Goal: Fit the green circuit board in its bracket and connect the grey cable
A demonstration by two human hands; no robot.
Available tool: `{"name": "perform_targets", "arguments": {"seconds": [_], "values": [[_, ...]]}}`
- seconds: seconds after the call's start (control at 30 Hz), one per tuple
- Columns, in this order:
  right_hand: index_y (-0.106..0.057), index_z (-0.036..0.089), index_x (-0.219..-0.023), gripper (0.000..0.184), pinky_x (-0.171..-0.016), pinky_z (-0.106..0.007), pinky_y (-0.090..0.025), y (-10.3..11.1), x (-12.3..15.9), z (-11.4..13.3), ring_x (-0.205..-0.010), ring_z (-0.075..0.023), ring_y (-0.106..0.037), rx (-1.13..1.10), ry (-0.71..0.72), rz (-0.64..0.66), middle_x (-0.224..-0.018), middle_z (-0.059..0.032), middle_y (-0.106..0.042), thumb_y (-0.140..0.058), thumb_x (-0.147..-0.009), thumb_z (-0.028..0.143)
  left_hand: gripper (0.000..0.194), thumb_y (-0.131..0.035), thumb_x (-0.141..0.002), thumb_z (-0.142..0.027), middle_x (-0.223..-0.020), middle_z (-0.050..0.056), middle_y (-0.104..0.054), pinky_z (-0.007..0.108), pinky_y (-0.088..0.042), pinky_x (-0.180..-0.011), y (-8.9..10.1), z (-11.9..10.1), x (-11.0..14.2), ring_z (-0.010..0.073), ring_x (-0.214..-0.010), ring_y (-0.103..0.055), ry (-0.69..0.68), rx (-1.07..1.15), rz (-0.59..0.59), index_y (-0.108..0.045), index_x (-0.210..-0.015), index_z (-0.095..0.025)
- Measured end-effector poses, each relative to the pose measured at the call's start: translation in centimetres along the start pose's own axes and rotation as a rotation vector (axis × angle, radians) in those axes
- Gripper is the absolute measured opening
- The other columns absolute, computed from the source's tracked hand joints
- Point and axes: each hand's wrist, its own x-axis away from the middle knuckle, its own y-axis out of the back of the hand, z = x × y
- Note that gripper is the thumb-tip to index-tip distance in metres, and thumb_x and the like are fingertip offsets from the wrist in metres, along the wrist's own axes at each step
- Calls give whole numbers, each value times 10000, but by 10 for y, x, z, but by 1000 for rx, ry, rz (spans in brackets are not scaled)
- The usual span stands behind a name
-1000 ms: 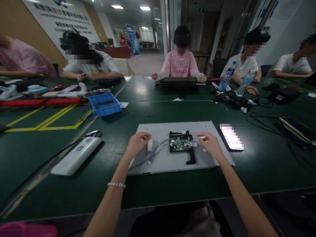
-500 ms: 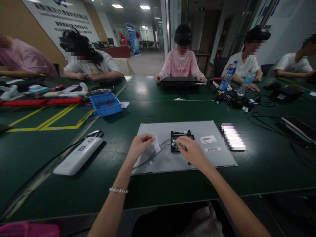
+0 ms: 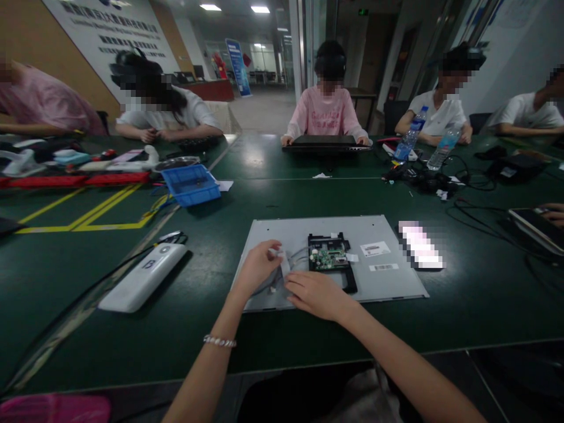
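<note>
A flat grey metal panel [image 3: 379, 287] lies on the table in front of me. On it sits a black plastic bracket [image 3: 351, 281] with a small green circuit board [image 3: 326, 258] in it. Thin grey cables [image 3: 301, 254] run leftward from the board under my hands. Over the panel's left part, my left hand [image 3: 259, 267] is closed with a white strip [image 3: 284, 265], tape or paper, pinched in its fingers. My right hand [image 3: 319, 294] reaches in from the right, fingers stretched out, tips at the strip's lower end near the cables. Whether they press on it I cannot tell.
A lit phone [image 3: 420, 247] lies right of the panel. To the left are a white power bank [image 3: 143, 279] with a cable and a blue bin [image 3: 190, 187]. Across the table [image 3: 247, 197] sit several people, one holding a black flat device [image 3: 326, 143]. Bottles [image 3: 412, 135] stand behind.
My right hand has left the circuit board and moved left and down to the white strip. The board now shows uncovered in the bracket. My left hand has shifted slightly right, still holding the strip.
</note>
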Motion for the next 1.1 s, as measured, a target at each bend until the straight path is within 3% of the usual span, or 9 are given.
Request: {"name": "perform_targets", "arguments": {"seconds": [0.1,0.23,0.43,0.63,0.9,1.1], "values": [[-544,117,-1134,285,-1004,-333,-388,-3,2,0,-1175,-206,-492,0,0,-5,-1217,-123,-573,-445,-915,271,297,-535,-697,-141,-978,33,-560,299,-436,-791,3,-11,2,173,-842,-556,-159,-105,-54,-556,-989,-196],[-547,109,-1128,288,-1000,-333,-391,-4,2,1,-1174,-208,-493,6,-10,-10,-1204,-125,-582,-450,-913,275,157,-450,-776,-118,-866,25,-541,298,-421,-780,5,-18,2,179,-842,-543,-289,-159,130,-567,-848,-195],[-561,113,-1088,258,-976,-331,-407,-2,0,6,-1161,-207,-505,13,-33,-24,-1174,-132,-599,-451,-911,265,129,-496,-801,-193,-858,25,-572,298,-422,-755,7,-12,3,170,-792,-557,-279,-112,248,-573,-905,-187],[-575,119,-1055,241,-941,-340,-424,-5,4,11,-1131,-211,-531,38,-36,-14,-1140,-132,-622,-440,-909,256,289,-607,-732,-269,-949,34,-565,321,-432,-807,8,-1,4,191,-888,-548,-251,-39,314,-539,-1003,-194],[-590,128,-1015,245,-879,-322,-438,-3,2,12,-1009,-196,-596,25,-32,-11,-1052,-106,-664,-388,-926,234,418,-643,-685,-297,-1022,55,-541,350,-430,-852,5,7,5,212,-944,-535,-267,-3,356,-507,-1065,-185],[-596,136,-995,229,-866,-312,-435,-3,4,11,-1006,-189,-594,12,-50,-20,-1033,-106,-667,-398,-921,224,373,-623,-718,-302,-1015,54,-540,356,-428,-854,7,5,6,213,-950,-530,-260,-2,347,-491,-1048,-189]]}}
